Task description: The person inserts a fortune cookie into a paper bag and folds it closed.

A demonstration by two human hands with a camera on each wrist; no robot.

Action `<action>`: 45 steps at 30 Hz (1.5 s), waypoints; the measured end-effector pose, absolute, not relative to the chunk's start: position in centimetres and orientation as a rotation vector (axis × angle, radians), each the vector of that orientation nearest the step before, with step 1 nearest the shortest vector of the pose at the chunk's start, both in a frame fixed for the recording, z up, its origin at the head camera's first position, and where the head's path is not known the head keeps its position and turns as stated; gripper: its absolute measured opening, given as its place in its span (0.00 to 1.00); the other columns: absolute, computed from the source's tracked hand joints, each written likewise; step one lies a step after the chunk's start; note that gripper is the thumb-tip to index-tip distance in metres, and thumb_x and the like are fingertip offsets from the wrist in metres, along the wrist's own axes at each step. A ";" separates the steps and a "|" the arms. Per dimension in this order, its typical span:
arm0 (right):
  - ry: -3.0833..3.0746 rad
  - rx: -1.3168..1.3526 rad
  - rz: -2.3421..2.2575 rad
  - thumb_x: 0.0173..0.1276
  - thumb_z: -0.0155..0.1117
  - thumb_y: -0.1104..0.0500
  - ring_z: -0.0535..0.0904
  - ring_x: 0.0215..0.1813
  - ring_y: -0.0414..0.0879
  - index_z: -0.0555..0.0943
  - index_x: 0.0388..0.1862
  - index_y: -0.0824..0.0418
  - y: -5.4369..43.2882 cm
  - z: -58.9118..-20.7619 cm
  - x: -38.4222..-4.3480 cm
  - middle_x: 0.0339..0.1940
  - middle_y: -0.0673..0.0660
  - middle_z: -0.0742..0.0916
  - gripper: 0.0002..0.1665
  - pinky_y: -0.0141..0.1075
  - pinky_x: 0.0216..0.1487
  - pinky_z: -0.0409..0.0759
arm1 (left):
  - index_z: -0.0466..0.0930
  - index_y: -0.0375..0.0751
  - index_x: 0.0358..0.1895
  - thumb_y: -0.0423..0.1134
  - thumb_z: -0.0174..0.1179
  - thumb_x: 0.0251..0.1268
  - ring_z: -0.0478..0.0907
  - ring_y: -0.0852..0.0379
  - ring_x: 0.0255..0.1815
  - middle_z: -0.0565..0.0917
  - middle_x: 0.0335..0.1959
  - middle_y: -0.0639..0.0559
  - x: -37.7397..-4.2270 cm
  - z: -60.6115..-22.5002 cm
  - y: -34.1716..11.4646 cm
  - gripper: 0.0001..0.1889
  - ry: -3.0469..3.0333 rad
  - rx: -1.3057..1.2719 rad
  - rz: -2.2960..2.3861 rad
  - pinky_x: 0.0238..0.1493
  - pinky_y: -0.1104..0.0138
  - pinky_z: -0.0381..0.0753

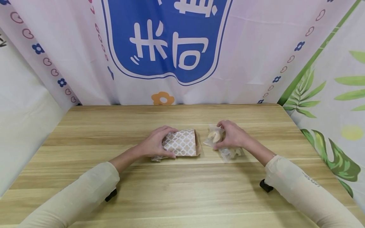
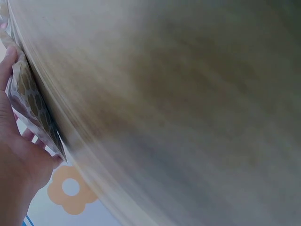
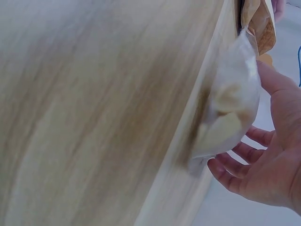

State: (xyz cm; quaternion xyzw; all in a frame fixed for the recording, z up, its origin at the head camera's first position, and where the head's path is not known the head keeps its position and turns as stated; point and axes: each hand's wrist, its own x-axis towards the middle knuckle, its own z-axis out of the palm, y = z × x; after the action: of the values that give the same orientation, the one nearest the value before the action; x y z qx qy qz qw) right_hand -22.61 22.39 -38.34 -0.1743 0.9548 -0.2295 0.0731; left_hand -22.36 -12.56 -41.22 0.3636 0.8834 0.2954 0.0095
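A small paper bag with a white and tan lattice pattern lies on its side, its mouth facing right. My left hand grips its closed end, thumb along the near edge and fingers over the far edge. To the right, my right hand holds a clear packet between thumb and fingers. Inside this packet is a pale folded cookie, like a fortune cookie. A second clear packet with pale contents lies just below the right hand. The bag's brown opening appears beyond the held packet in the right wrist view.
Everything lies on a wood-grain table. A printed cloth hangs along its far edge, and a leaf-patterned cloth hangs on the right. Dark wrist-mounted pieces show under both sleeves.
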 end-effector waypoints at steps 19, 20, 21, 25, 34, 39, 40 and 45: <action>2.889 -0.535 -0.578 0.46 0.87 0.45 0.77 0.59 0.62 0.73 0.68 0.65 22.1 -38.5 -22.4 0.59 0.66 0.81 0.54 0.59 0.57 0.81 | 0.72 0.36 0.72 0.58 0.85 0.39 0.74 0.43 0.68 0.78 0.67 0.42 -22.4 -41.3 -12.6 0.54 2.753 1.152 0.942 0.72 0.47 0.72; 2.891 -0.543 -0.574 0.47 0.86 0.45 0.77 0.59 0.62 0.73 0.68 0.65 22.1 -38.4 -22.4 0.59 0.67 0.81 0.53 0.59 0.57 0.81 | 0.72 0.36 0.72 0.58 0.85 0.39 0.74 0.43 0.68 0.78 0.67 0.42 -22.4 -41.3 -12.6 0.54 2.753 1.155 0.939 0.72 0.47 0.72; 2.893 -0.544 -0.573 0.47 0.86 0.45 0.77 0.59 0.62 0.73 0.68 0.65 22.1 -38.4 -22.4 0.59 0.66 0.81 0.53 0.59 0.57 0.81 | 0.72 0.36 0.72 0.58 0.85 0.39 0.74 0.43 0.68 0.77 0.67 0.42 -22.4 -41.3 -12.6 0.54 2.753 1.156 0.936 0.72 0.47 0.71; 2.896 -0.560 -0.565 0.48 0.86 0.46 0.77 0.59 0.62 0.74 0.68 0.66 22.2 -38.4 -22.4 0.58 0.66 0.81 0.52 0.58 0.57 0.81 | 0.71 0.36 0.72 0.59 0.84 0.39 0.73 0.42 0.69 0.77 0.67 0.41 -22.4 -41.2 -12.6 0.54 2.752 1.161 0.912 0.72 0.45 0.71; 2.897 -0.551 -0.556 0.48 0.85 0.46 0.76 0.60 0.62 0.73 0.68 0.65 22.2 -38.5 -22.3 0.58 0.66 0.81 0.52 0.59 0.58 0.80 | 0.67 0.36 0.76 0.61 0.83 0.38 0.68 0.36 0.73 0.71 0.73 0.37 -22.3 -41.0 -13.0 0.60 2.736 1.171 0.844 0.76 0.37 0.60; 2.893 -0.549 -0.552 0.49 0.85 0.45 0.75 0.61 0.63 0.73 0.68 0.65 22.2 -38.5 -22.3 0.60 0.67 0.81 0.52 0.60 0.58 0.80 | 0.62 0.33 0.78 0.63 0.83 0.36 0.64 0.33 0.75 0.67 0.75 0.33 -22.2 -40.9 -13.8 0.65 2.733 1.209 0.762 0.76 0.33 0.52; 2.892 -0.547 -0.552 0.49 0.85 0.45 0.75 0.61 0.63 0.73 0.69 0.65 22.2 -38.5 -22.3 0.60 0.67 0.81 0.52 0.60 0.58 0.80 | 0.62 0.32 0.78 0.64 0.83 0.36 0.64 0.33 0.75 0.67 0.75 0.33 -22.2 -40.8 -14.0 0.65 2.738 1.217 0.740 0.76 0.34 0.54; 2.895 -0.538 -0.546 0.49 0.84 0.46 0.75 0.62 0.63 0.73 0.69 0.64 22.1 -38.5 -22.3 0.60 0.66 0.81 0.51 0.60 0.59 0.79 | 0.62 0.29 0.77 0.65 0.82 0.34 0.65 0.31 0.74 0.67 0.74 0.30 -22.2 -40.5 -14.9 0.67 2.774 1.188 0.655 0.75 0.38 0.61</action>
State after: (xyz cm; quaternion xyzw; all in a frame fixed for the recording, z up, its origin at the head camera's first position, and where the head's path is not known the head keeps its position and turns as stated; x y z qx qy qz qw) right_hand -22.31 22.11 -38.46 -0.1790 0.9641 -0.1819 0.0735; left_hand -22.18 -14.94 -40.54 0.3846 0.8980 0.2119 0.0267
